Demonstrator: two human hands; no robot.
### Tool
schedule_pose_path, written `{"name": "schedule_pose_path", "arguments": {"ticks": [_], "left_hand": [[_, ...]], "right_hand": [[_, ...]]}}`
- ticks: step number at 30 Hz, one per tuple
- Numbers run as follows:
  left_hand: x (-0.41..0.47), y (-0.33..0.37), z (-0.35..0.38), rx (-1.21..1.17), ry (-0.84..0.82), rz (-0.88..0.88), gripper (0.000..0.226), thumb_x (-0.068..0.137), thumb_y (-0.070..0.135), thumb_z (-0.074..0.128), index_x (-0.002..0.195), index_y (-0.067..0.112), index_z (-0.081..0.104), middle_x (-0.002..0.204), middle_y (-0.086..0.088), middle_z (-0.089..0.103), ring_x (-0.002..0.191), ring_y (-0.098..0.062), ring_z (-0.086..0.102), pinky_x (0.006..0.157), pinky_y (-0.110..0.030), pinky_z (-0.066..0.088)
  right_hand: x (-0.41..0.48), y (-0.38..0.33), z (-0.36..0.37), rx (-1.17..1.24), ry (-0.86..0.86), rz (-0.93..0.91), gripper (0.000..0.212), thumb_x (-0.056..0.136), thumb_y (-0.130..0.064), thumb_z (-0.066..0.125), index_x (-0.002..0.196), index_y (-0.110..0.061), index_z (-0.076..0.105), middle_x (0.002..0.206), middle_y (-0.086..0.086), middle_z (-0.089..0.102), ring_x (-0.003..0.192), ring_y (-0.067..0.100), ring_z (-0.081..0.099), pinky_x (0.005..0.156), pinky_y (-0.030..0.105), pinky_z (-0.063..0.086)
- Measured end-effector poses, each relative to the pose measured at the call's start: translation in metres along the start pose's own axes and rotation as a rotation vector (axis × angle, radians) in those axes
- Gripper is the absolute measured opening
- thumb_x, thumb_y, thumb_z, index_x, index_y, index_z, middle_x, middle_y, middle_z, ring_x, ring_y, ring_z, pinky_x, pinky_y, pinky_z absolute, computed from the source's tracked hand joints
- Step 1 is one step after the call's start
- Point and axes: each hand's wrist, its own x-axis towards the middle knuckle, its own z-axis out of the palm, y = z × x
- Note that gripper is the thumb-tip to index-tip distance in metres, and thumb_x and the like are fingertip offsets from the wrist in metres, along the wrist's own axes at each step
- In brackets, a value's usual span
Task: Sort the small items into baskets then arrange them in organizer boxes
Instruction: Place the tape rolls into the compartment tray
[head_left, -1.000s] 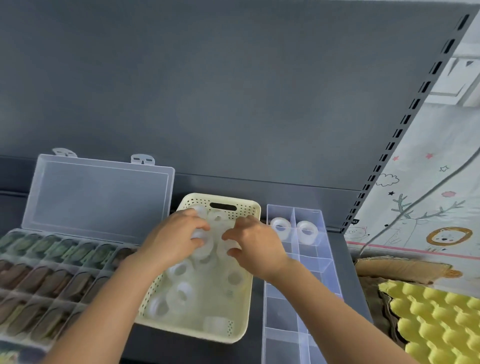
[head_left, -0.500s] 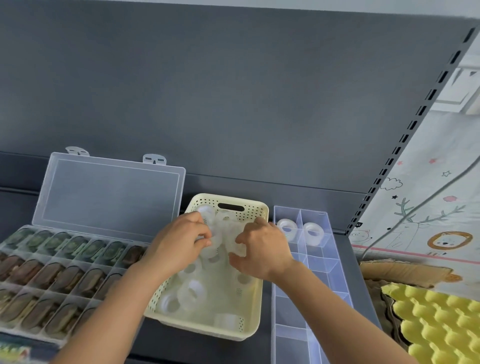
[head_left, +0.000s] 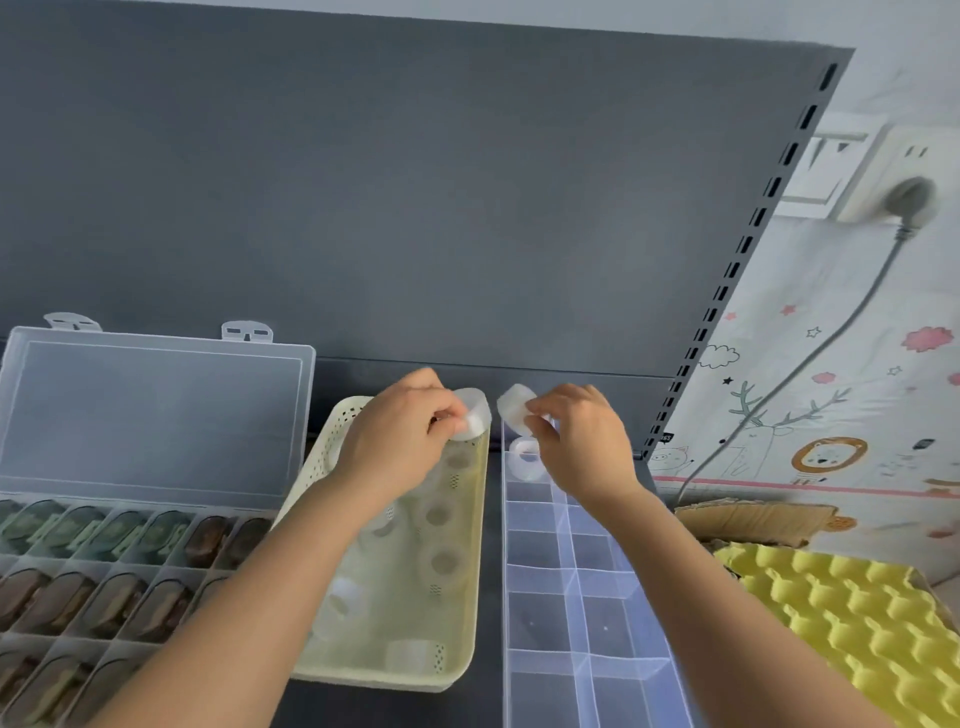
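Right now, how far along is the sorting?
Done: the left organizer box looks full; one clear roll sits in the clear organizer. In hand: left hand pinches a roll, right hand a second roll. Left: several rolls lie in the basket; most compartments empty.

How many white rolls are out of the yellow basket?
3 in view: the left roll pinched by the left hand, the right roll pinched by the right hand, and the boxed roll in a far compartment of the clear organizer. The right hand may hide another.

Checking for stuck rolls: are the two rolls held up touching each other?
Apart. Head view shows a dark gap between the left roll and the right roll.
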Motion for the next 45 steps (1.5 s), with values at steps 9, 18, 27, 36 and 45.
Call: {"name": "schedule_pose_path", "arguments": {"ticks": [9, 18, 27, 36, 45], "left_hand": [[0.053, 0.028, 0.068, 0.273, -0.243, 0.085, 0.021, 0.091, 0.018, 0.051, 0.078, 0.013, 0.066, 0.086, -0.001, 0.05, 0.076, -0.022, 0.047, 0.053, -0.026, 0.026], [0.066, 0.021, 0.093, 0.377, -0.351, 0.076, 0.013, 0.084, 0.022, 0.059, 0.084, 0.015, 0.07, 0.087, -0.001, 0.058, 0.084, -0.027, 0.057, 0.061, -0.026, 0.036], [0.062, 0.015, 0.095, 0.487, -0.477, 0.115, 0.021, 0.082, 0.0, 0.048, 0.069, 0.015, 0.055, 0.088, 0.0, 0.057, 0.092, -0.027, 0.051, 0.08, -0.032, 0.04], [0.055, 0.011, 0.067, 0.321, -0.363, 0.17, 0.03, 0.092, 0.008, 0.044, 0.099, 0.019, 0.071, 0.095, 0.004, 0.063, 0.095, -0.022, 0.047, 0.085, -0.038, 0.038], [0.029, -0.015, 0.031, 0.268, -0.197, 0.016, 0.028, 0.092, 0.009, 0.047, 0.096, 0.018, 0.073, 0.093, 0.0, 0.066, 0.094, -0.025, 0.053, 0.08, -0.04, 0.044]], "right_hand": [[0.009, 0.064, -0.017, -0.233, -0.126, 0.071, 0.019, 0.092, -0.026, 0.059, 0.105, -0.023, 0.073, 0.106, -0.003, 0.064, 0.105, 0.02, 0.048, 0.075, 0.032, 0.048], [0.022, 0.075, -0.01, -0.369, -0.303, 0.044, 0.018, 0.091, -0.024, 0.058, 0.101, -0.02, 0.073, 0.105, -0.004, 0.063, 0.105, 0.019, 0.047, 0.077, 0.034, 0.052], [0.026, 0.077, -0.002, -0.329, -0.422, 0.128, 0.021, 0.091, -0.02, 0.053, 0.071, -0.021, 0.06, 0.087, 0.001, 0.061, 0.092, 0.02, 0.045, 0.067, 0.028, 0.045], [0.016, 0.043, 0.007, -0.144, -0.129, 0.049, 0.025, 0.092, -0.021, 0.051, 0.079, -0.011, 0.07, 0.08, 0.002, 0.061, 0.084, 0.021, 0.049, 0.059, 0.027, 0.037], [0.029, 0.027, 0.024, -0.24, -0.298, 0.118, 0.015, 0.09, -0.023, 0.059, 0.093, -0.02, 0.074, 0.094, 0.003, 0.068, 0.097, 0.023, 0.054, 0.065, 0.027, 0.045]]}}
